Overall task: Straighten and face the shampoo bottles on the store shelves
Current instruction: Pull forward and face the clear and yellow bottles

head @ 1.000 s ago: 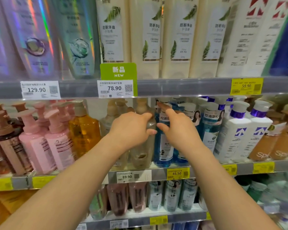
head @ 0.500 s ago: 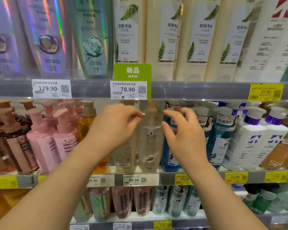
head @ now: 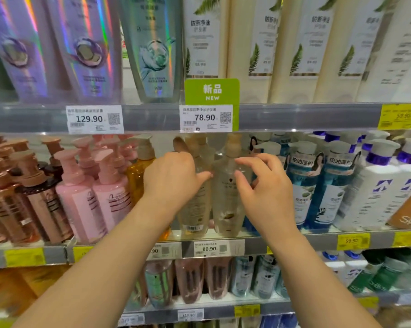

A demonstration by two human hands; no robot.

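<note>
Head view: two clear bottles on the middle shelf (head: 294,241) are being handled. The left bottle (head: 195,204), barcode outward, is being gripped by the left hand (head: 173,178), thumb curled round it. The right bottle (head: 228,197), label forward, is being approached by the right hand (head: 263,188), fingers loosely spread, contact unclear. The barcode bottle is judged as still needing turning; neighbouring rows are looking faced.
</note>
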